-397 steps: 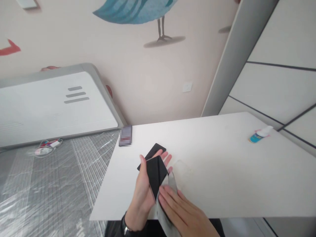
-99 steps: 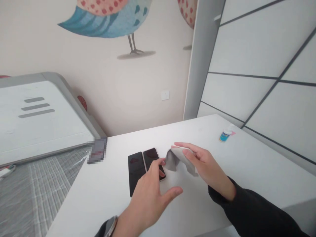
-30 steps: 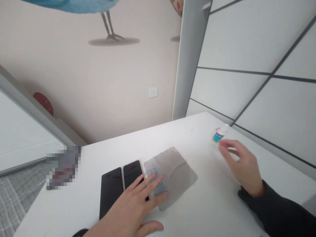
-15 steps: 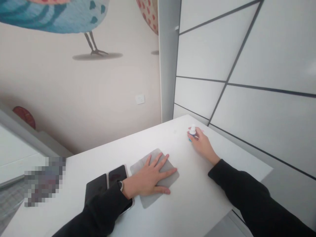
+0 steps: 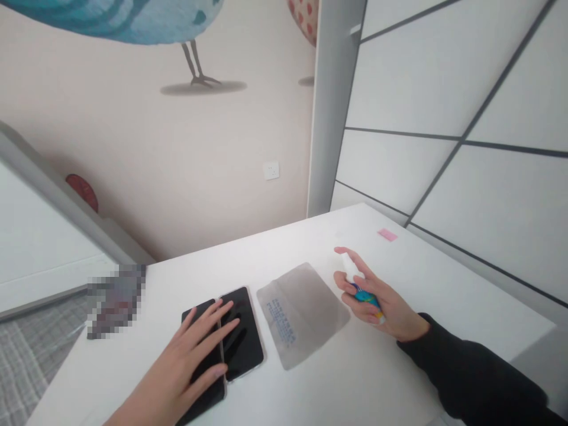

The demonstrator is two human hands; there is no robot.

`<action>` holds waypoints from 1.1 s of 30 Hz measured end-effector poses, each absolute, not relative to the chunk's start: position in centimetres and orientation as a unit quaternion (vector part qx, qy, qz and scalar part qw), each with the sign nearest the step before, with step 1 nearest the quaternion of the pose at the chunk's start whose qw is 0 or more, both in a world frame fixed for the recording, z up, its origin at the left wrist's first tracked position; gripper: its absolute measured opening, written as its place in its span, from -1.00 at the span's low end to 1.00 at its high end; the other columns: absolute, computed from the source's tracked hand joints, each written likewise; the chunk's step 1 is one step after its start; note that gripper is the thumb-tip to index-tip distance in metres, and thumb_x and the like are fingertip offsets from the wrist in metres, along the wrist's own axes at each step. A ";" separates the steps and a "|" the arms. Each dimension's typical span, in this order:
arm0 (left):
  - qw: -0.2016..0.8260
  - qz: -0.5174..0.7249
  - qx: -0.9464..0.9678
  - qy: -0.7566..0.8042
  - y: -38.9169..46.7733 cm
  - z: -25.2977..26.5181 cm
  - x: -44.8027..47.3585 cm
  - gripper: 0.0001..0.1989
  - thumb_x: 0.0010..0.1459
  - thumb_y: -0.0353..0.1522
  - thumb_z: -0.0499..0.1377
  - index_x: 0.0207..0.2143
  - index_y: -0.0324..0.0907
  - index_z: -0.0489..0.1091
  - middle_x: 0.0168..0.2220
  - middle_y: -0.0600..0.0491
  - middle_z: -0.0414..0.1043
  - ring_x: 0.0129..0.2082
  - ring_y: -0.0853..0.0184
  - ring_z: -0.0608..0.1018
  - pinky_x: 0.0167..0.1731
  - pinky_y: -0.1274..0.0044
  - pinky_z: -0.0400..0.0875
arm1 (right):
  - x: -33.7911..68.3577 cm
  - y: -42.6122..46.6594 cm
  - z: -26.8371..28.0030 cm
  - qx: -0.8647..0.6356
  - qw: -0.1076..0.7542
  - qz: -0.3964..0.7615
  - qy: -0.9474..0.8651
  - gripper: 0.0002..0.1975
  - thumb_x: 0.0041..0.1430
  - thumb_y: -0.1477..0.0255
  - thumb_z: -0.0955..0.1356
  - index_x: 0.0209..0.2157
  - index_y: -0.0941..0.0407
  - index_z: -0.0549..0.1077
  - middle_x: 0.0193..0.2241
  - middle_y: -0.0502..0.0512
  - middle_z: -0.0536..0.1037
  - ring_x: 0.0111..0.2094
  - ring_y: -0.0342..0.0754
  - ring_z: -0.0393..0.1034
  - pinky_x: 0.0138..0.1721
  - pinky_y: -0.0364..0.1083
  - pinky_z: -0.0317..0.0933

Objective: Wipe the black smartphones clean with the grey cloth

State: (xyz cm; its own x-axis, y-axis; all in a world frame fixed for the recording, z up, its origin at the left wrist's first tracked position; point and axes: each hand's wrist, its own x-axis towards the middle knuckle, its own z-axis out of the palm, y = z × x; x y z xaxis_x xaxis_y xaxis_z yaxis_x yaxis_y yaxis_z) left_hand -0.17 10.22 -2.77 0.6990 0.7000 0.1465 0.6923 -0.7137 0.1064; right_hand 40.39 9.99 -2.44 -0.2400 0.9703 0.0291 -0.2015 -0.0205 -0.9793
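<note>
The person's right hand [image 5: 377, 302] holds a small spray bottle [image 5: 364, 297], its grip closed round the blue-labelled body, with the forefinger stretched past the white nozzle. The bottle is tilted, nozzle toward eleven o'clock. At about two o'clock from the cloth [image 5: 310, 313], bottle and hand are near its edge. The grey cloth lies flat on the white surface [image 5: 355, 378], blue print along its nine o'clock side.

At nine o'clock from the cloth lie two dark phones side by side, the right phone [image 5: 248, 349] nearer the cloth and the left phone [image 5: 212, 357] beyond. The left hand [image 5: 190, 355] reaches across both, its grip spread, fingers apart and pinching nothing; how firmly it presses cannot be told.

A pink slip [image 5: 387, 235] lies at one o'clock from the bottle; a blurred-out item [image 5: 122, 296] sits at ten o'clock from the phones.
</note>
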 end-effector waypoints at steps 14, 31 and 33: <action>0.067 0.177 0.864 0.467 9.2 -2.9 -3.8 -0.48 0.39 -0.18 0.11 0.37 0.26 0.17 0.32 0.14 0.40 0.32 0.13 0.45 0.31 0.12 0.22 | 38.9 12.7 -2.0 -0.476 0.099 0.290 -0.825 -0.66 0.44 0.18 0.24 0.13 -0.12 0.48 0.07 0.04 0.63 -0.04 0.21 0.60 -0.01 0.15 0.44; 0.092 0.192 0.856 0.471 9.7 -3.2 -3.1 -0.56 0.41 -0.18 0.10 0.30 0.25 0.26 0.27 0.12 0.43 0.24 0.22 0.52 0.30 0.25 0.34 | 42.6 12.3 -3.3 -0.521 0.223 0.211 -0.796 -0.54 0.43 0.09 0.26 0.24 -0.05 0.36 0.14 0.19 0.56 0.04 0.23 0.55 0.00 0.13 0.40; 0.096 0.195 0.850 0.479 9.8 -3.6 -3.2 -0.57 0.41 -0.18 0.09 0.29 0.22 0.29 0.28 0.09 0.41 0.24 0.21 0.52 0.29 0.28 0.37 | 45.0 12.8 -3.8 -0.560 0.322 0.182 -0.741 -0.46 0.36 0.09 0.34 0.26 0.00 0.30 0.06 0.21 0.57 0.06 0.22 0.52 0.02 0.12 0.38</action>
